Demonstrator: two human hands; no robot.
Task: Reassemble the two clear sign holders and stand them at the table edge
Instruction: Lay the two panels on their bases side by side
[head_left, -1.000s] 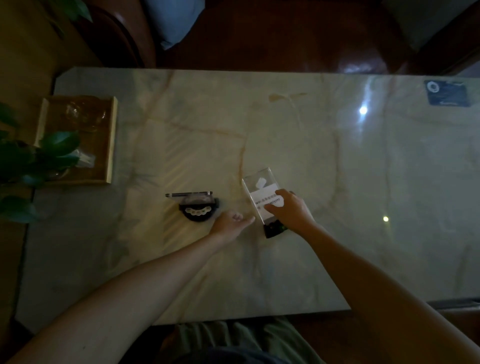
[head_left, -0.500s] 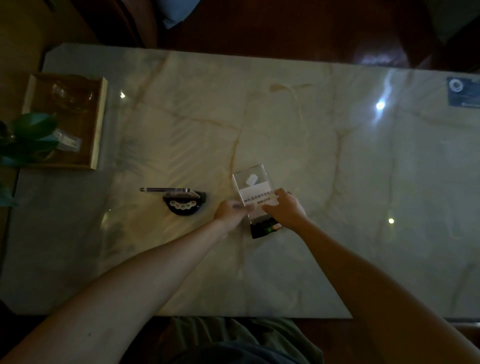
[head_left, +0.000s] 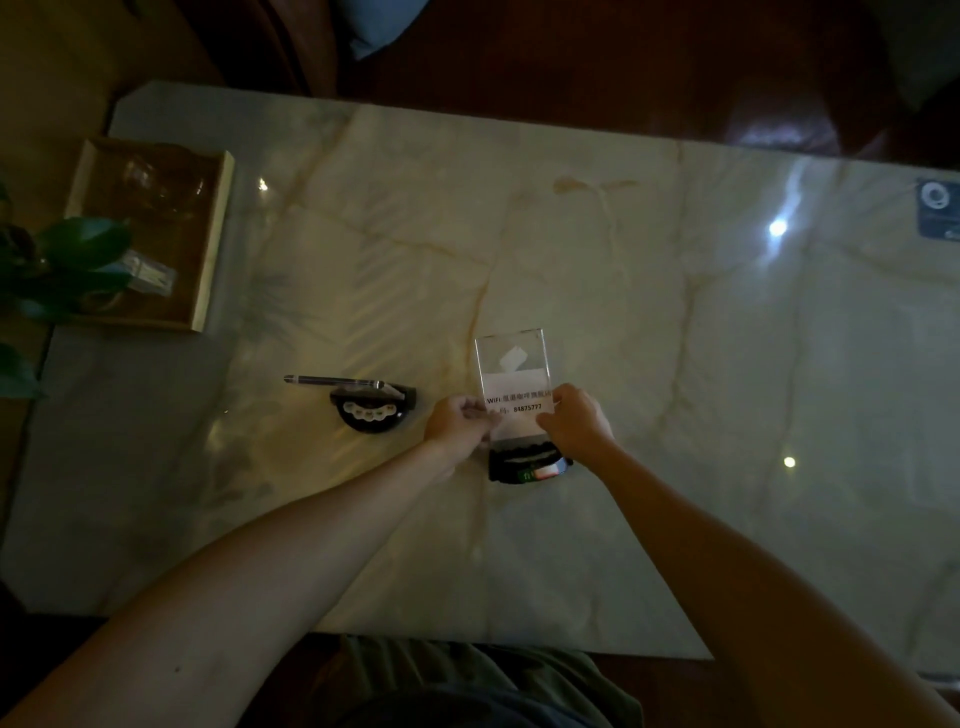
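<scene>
A clear acrylic sign panel with a white WiFi note stands over a black base near the middle of the marble table. My left hand pinches the panel's left edge. On its right edge my right hand has closed. The panel's lower end meets the base between my hands; I cannot tell whether it sits in the slot. To the left lies a second black base with a thin clear panel seen edge-on resting across its top.
A wooden tray with a glass vessel and a small packet sits at the table's left end. Plant leaves overhang it. A blue sticker is at the far right. Dark seats stand beyond the far edge.
My left hand moved right from the bare table and took hold of the panel's left edge. The panel turned straighter over its base. The camera view shifted.
</scene>
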